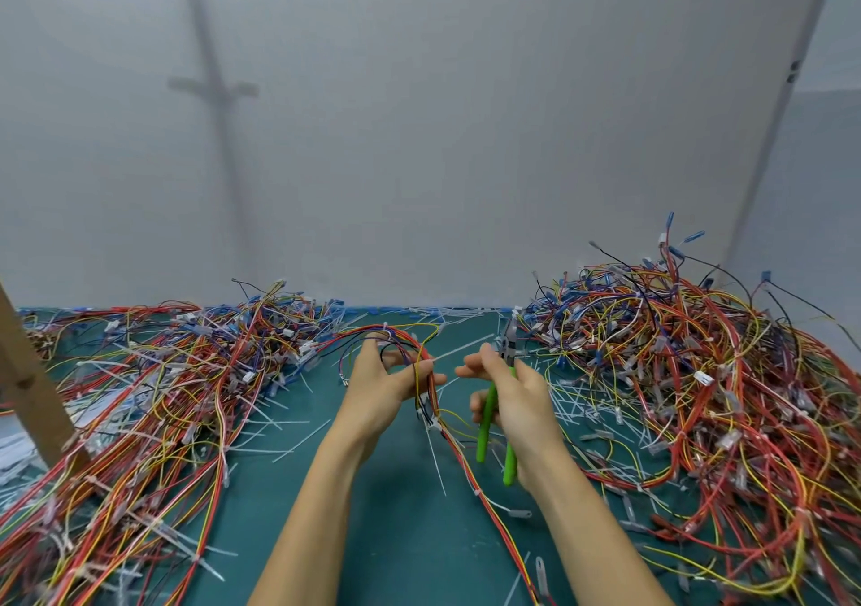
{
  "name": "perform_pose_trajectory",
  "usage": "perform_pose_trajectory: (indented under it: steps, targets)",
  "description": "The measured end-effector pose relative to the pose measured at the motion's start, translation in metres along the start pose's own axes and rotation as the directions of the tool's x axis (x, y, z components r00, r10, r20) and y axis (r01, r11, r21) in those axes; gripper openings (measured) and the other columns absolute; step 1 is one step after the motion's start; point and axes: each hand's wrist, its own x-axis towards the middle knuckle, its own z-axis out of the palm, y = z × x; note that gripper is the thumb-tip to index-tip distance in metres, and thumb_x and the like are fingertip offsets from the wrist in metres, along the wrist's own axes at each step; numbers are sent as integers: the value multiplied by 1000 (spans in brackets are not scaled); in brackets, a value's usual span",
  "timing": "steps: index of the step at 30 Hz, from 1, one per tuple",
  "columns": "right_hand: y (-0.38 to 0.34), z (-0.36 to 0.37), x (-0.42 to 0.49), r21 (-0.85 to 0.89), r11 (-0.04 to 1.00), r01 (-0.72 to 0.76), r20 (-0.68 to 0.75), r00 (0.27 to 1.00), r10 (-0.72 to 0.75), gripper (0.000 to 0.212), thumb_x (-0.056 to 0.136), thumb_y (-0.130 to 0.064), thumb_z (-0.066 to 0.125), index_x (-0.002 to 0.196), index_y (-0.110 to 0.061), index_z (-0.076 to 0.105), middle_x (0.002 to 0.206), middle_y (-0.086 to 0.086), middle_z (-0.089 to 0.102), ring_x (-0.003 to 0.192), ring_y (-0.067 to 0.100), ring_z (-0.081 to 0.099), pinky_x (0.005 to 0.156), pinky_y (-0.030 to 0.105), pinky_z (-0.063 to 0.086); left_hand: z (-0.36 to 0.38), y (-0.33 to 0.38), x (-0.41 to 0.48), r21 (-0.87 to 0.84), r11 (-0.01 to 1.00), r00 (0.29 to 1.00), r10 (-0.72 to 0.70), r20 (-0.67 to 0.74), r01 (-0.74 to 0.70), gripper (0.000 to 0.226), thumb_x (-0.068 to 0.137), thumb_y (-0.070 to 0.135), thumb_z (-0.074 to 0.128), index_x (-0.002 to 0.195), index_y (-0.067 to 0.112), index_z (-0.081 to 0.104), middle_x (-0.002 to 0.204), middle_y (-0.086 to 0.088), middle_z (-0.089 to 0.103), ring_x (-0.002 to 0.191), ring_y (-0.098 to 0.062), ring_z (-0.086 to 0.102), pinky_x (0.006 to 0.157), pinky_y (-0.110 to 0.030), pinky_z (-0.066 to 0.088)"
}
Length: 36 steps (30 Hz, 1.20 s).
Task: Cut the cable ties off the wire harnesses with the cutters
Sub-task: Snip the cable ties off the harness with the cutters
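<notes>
left hand (379, 384) grips harness (431, 400) | right hand (512, 395) holds cutters (496, 423)

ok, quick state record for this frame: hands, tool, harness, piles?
left hand: grips a looped wire harness above the mat
right hand: holds the cutters by their green handles
cutters: head points up, beside the harness, not on a tie
left pile: tangled harnesses
right pile: tangled harnesses, heaped higher
loose ties: scattered over the mat
</notes>
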Motion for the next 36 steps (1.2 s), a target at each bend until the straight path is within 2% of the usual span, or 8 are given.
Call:
perform_pose_trajectory:
  steps: [7,12,18,21,25,28,31,36]
  targets:
    - [10,5,2,-439,890,125,19,991,-130,44,98,-55,38,81,-25,65,75,-4,66,63,15,57,68,35,45,-1,-1,1,-53,996,997,-65,33,67,42,81,-2,73,113,7,48,92,-16,75,85,-32,73,84,-41,59]
    - [5,7,1,-88,978,191,-86,976,-198,46,99,-49,38,85,-14,64,63,-5,55,56,14,53,60,34,46,-6,0,3,-89,992,996,-87,-7,86,34,85,-10,64,105,10,47,84,-16,73,67,-23,71,59,-30,58]
    - [-7,-2,2,103,946,306,-187,940,-284,49,99,-45,34,92,-5,60,69,7,52,63,13,56,62,21,51,-6,-1,3,59,997,996,-51,-72,55,34,89,-13,57,109,11,43,85,-16,68,62,-14,67,58,-22,57]
    - [-4,-7,4,-255,920,297,-150,928,-341,45,102,-45,34,89,-14,63,69,-1,58,65,14,57,69,34,50,-6,0,4,37,998,997,-52,-58,54,33,91,-13,55,114,8,44,86,-14,70,65,-16,69,61,-22,58]
    - [8,-13,5,-722,641,260,50,944,-326,52,96,-58,35,81,-17,63,60,-3,58,60,16,55,55,29,37,-5,-1,5,-22,999,998,-45,-45,44,34,92,-14,53,119,3,44,87,-14,71,67,-17,71,63,-25,59]
    - [15,-8,1,-818,518,248,107,952,-286,50,97,-60,33,70,-23,53,57,-7,53,56,4,48,49,23,28,-4,1,4,-46,999,999,-31,-44,29,31,91,-11,56,114,8,45,88,-13,72,70,-20,72,64,-27,60]
    - [16,-6,0,-822,512,250,140,960,-244,49,97,-62,33,64,-27,45,61,-7,54,60,13,50,51,28,29,-3,2,3,-72,997,998,-8,-56,4,29,91,-10,58,103,16,49,86,-12,73,71,-20,73,62,-26,59]
    - [17,-2,-4,-826,497,266,192,962,-196,50,97,-61,33,63,-27,44,63,-8,51,68,21,48,62,36,31,-1,2,3,-90,996,998,6,-62,-11,37,88,-7,64,120,-2,47,88,-13,75,77,-23,74,69,-30,61]
